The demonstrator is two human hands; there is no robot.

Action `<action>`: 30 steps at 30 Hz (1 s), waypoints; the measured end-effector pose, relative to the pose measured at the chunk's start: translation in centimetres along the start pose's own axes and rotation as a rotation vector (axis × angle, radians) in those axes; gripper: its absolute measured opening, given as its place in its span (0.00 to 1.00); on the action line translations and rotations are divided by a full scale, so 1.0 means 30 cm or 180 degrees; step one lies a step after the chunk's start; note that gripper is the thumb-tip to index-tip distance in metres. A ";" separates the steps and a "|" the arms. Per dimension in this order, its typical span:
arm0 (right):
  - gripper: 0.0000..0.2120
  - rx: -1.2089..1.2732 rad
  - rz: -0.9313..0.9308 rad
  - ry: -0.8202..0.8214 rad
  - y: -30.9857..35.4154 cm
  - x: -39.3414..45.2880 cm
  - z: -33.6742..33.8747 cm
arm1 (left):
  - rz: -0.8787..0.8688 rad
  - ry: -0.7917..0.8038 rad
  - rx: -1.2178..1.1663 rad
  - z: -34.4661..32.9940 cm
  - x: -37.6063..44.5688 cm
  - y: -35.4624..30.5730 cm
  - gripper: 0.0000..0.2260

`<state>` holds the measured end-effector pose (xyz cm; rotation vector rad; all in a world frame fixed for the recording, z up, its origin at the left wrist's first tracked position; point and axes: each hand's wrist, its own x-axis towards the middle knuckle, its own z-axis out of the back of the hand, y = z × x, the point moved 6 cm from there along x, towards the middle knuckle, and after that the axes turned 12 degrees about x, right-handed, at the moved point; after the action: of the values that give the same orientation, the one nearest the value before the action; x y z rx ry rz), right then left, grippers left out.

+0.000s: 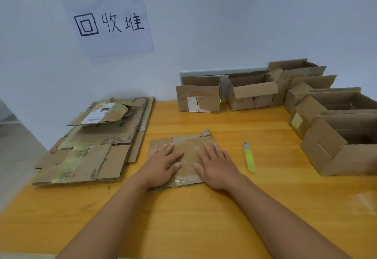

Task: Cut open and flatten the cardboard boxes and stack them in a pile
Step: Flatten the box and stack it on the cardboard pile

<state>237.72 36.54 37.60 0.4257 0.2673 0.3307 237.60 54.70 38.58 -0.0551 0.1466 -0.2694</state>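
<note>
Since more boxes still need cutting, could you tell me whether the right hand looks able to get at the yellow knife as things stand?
Probably yes. The right hand lies flat on the flattened cardboard, and the yellow knife lies just to its right on bare table, with nothing between them.

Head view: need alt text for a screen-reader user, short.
Both hands, left hand and right hand, press flat on a flattened cardboard box on a wooden table. A yellow-handled cutter lies just right of it, a pile of flattened cardboard sits at the left, and open uncut boxes line the back and right.
</note>
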 end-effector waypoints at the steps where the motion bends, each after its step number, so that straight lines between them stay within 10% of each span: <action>1: 0.31 -0.0039 -0.0054 0.0019 0.006 0.001 -0.009 | 0.0038 -0.0027 -0.0179 0.001 0.003 0.001 0.22; 24: 0.32 -0.0201 -0.0660 -0.0341 0.089 0.049 0.007 | 0.0810 -0.0018 -0.0192 -0.009 -0.056 -0.046 0.26; 30: 0.17 -0.0712 0.0039 -0.0456 0.246 -0.174 -0.001 | 0.0531 0.0033 -0.0071 0.005 -0.085 -0.014 0.21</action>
<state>231.05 40.99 41.79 0.2292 0.0862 0.3363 235.10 54.99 39.11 -0.0634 0.1635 -0.1017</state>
